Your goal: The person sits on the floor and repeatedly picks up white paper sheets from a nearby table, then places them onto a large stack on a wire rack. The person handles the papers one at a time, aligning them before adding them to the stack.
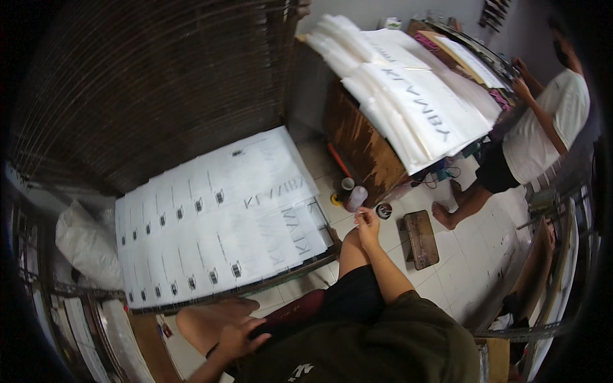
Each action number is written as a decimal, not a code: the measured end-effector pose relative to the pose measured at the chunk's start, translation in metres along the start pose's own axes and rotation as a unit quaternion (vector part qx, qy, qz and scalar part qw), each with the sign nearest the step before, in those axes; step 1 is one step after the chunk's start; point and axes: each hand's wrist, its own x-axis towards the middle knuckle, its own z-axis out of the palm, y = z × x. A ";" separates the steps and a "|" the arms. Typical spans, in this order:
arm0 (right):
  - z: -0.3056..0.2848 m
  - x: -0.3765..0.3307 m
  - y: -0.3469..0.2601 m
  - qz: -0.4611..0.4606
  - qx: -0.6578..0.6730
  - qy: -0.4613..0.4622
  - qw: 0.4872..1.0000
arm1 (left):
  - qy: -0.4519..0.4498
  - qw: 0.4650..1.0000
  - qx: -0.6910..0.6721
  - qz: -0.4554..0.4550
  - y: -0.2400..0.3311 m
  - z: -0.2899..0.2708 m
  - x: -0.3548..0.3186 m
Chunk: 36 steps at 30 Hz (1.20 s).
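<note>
My left hand (237, 341) lies on my left thigh by the hem of my dark shorts, with its fingers apart and nothing in them. My right hand (367, 228) is above my right knee, its fingertips drawn together in a pinch. Whatever they hold, if anything, is too small to make out. In front of my legs, overlapping rows of white printed sheets (185, 242) cover a low rack (255, 285). Just beyond my right hand stand a pale plastic bottle (357, 198) and a dark round container (384, 211).
A small wooden stool (421, 239) stands on the tiled floor. A worn wooden cabinet (364, 147) bears piled white printed sheets (415, 96). Another person (543, 121) works at a bench at the far right. Raised wire racks (153, 83) fill the far left, beside a stuffed white sack (88, 246).
</note>
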 end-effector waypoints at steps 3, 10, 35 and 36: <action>0.009 0.003 0.009 -0.047 -0.069 0.002 0.997 | 0.082 0.995 -0.039 0.050 0.025 0.037 0.042; 0.004 -0.042 -0.073 -0.127 -0.164 -0.048 0.977 | -0.060 0.985 -0.161 -0.033 -0.022 0.121 0.079; -0.207 0.245 -0.340 -0.104 0.226 0.235 0.940 | 0.147 0.937 -0.254 -0.191 -0.053 0.125 0.089; -0.198 0.244 -0.347 -0.109 0.250 0.228 0.935 | 0.152 0.933 -0.258 -0.201 -0.052 0.126 0.087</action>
